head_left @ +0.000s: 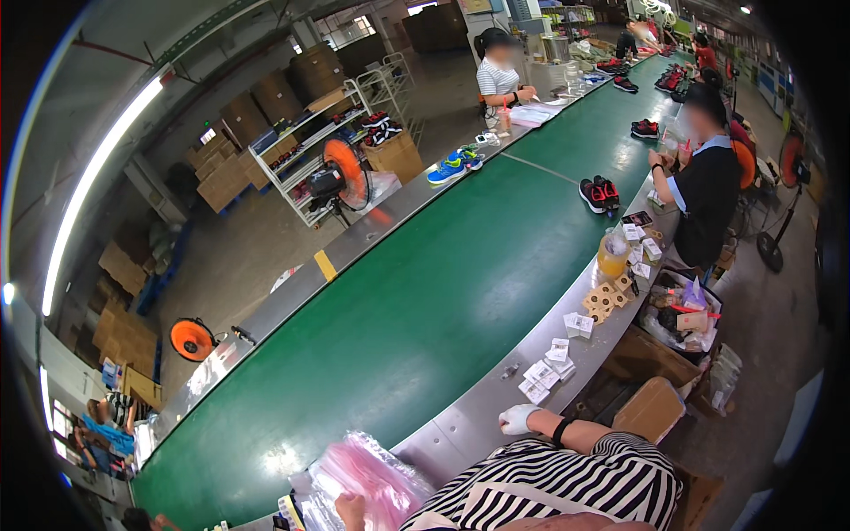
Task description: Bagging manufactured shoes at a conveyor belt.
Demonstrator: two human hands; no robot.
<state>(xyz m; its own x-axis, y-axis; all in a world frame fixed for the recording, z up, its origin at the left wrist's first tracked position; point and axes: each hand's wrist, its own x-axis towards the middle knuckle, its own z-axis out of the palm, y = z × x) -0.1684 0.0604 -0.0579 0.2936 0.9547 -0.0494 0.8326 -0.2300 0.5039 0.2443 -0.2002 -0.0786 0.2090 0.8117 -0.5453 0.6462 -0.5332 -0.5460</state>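
My right hand [516, 419], in a white glove with a black band at the wrist, rests by the metal edge of the conveyor. Its fingers are curled in, and whatever they may hold is hidden. Close to it lie small white printed cards or packets [537, 380]. At the lower edge of the picture, my left hand [351, 511] is against a pile of pink and clear plastic bags [372, 473]. Only part of this hand shows, so its grip is unclear.
A green conveyor belt [390, 301] runs away to the upper right. Black-and-red shoes [599, 195] stand on it; blue shoes [454, 166] sit on its far ledge. Along my ledge are brown cards [605, 301] and a yellow drink [612, 255]. Co-workers sit farther along.
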